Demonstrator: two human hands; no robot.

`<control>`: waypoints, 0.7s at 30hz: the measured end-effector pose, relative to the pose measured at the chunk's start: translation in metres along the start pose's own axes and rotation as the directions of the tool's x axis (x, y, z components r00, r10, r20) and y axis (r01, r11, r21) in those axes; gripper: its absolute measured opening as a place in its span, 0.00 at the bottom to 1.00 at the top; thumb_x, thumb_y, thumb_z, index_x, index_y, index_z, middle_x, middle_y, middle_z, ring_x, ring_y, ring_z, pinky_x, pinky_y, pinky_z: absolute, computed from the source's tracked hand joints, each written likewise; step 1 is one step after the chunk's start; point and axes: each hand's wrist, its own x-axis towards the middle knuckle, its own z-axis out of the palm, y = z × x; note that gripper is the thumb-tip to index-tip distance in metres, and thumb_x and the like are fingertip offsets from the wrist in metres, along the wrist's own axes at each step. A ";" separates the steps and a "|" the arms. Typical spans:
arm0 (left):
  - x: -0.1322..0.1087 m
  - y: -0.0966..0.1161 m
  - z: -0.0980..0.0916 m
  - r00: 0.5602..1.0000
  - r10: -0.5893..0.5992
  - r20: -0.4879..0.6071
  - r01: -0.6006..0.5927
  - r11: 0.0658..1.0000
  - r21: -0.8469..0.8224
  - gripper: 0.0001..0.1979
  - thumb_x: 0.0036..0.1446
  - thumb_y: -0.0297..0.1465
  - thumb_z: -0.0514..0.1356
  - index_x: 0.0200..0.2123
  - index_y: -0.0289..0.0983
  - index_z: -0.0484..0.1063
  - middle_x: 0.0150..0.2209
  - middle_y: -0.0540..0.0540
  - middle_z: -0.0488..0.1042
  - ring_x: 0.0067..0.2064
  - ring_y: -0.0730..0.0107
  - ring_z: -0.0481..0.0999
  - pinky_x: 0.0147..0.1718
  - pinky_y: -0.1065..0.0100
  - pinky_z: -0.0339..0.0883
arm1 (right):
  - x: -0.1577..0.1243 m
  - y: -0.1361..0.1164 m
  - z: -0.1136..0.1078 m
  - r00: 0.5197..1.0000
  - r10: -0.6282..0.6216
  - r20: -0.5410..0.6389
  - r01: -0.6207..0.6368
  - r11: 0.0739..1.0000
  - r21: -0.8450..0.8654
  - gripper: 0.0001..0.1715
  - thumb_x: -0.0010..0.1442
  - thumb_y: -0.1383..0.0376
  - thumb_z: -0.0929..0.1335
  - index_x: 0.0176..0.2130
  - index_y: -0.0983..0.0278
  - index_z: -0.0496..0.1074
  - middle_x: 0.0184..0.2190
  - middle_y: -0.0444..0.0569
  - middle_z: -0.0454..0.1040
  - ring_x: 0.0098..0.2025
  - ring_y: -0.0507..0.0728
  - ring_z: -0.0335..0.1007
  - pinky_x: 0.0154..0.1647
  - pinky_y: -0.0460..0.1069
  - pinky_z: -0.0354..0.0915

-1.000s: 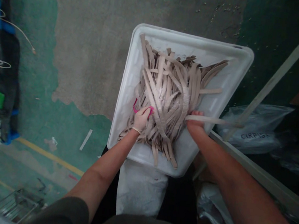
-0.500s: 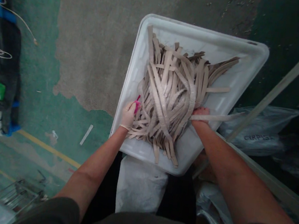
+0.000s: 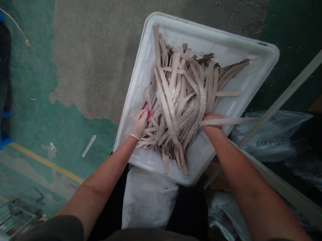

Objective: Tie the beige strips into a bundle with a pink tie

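A person stands over a white plastic tub (image 3: 251, 78) heaped with beige strips (image 3: 181, 99), the gloved left hand (image 3: 138, 123) clenched on a small pink tool (image 3: 148, 112) at the pile's near-left edge while the bare right hand (image 3: 212, 123) pinches one long strip (image 3: 231, 121) that trails out over the tub's right rim. The work looks to be at the sorting-out stage, and drawing that strip free would call for a steady pull clear of the tangle. The pink tool is mostly hidden in the glove, and the strip's far end blurs against the plastic bags (image 3: 267, 137).
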 end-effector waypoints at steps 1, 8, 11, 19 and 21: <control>-0.001 0.000 -0.001 1.000 0.009 -0.008 -0.009 1.000 0.013 0.14 0.58 0.40 0.62 0.40 0.37 0.80 0.40 0.44 0.81 0.43 0.66 0.79 0.49 0.66 0.72 | -0.007 0.000 -0.004 1.000 -0.010 0.019 0.011 0.999 -0.039 0.18 0.50 0.78 0.70 0.16 0.66 0.64 0.27 0.55 0.72 0.53 0.67 0.68 0.62 0.63 0.52; -0.001 0.013 0.006 0.997 0.070 -0.030 -0.067 0.994 0.091 0.13 0.61 0.38 0.57 0.34 0.37 0.79 0.34 0.47 0.80 0.38 0.68 0.76 0.43 0.69 0.69 | -0.079 0.023 -0.043 0.993 -0.117 -0.031 0.116 0.993 -0.038 0.08 0.56 0.63 0.70 0.30 0.66 0.74 0.37 0.57 0.74 0.46 0.64 0.70 0.53 0.60 0.63; 0.001 0.018 0.008 0.996 0.080 -0.044 -0.076 0.993 0.087 0.13 0.61 0.37 0.56 0.33 0.37 0.78 0.34 0.47 0.79 0.38 0.69 0.75 0.43 0.70 0.68 | -0.105 0.036 -0.048 0.937 -0.195 -0.289 0.289 0.898 0.332 0.09 0.54 0.60 0.70 0.31 0.63 0.71 0.42 0.53 0.75 0.49 0.60 0.70 0.50 0.56 0.68; 0.015 0.010 0.000 0.991 0.110 -0.075 -0.102 0.989 0.106 0.13 0.65 0.36 0.54 0.34 0.36 0.73 0.33 0.47 0.75 0.38 0.69 0.73 0.46 0.67 0.66 | -0.075 0.009 -0.031 0.956 0.196 -0.218 0.158 0.283 0.946 0.16 0.50 0.55 0.68 0.33 0.60 0.58 0.25 0.39 0.66 0.25 0.50 0.65 0.22 0.44 0.63; 0.019 0.015 0.001 0.991 0.082 -0.105 -0.079 0.996 0.032 0.12 0.66 0.35 0.52 0.33 0.37 0.71 0.30 0.48 0.72 0.35 0.70 0.72 0.46 0.67 0.67 | -0.068 0.002 -0.033 0.961 0.170 -0.218 0.149 0.343 0.927 0.15 0.53 0.55 0.66 0.31 0.59 0.57 0.21 0.36 0.59 0.19 0.47 0.53 0.18 0.42 0.54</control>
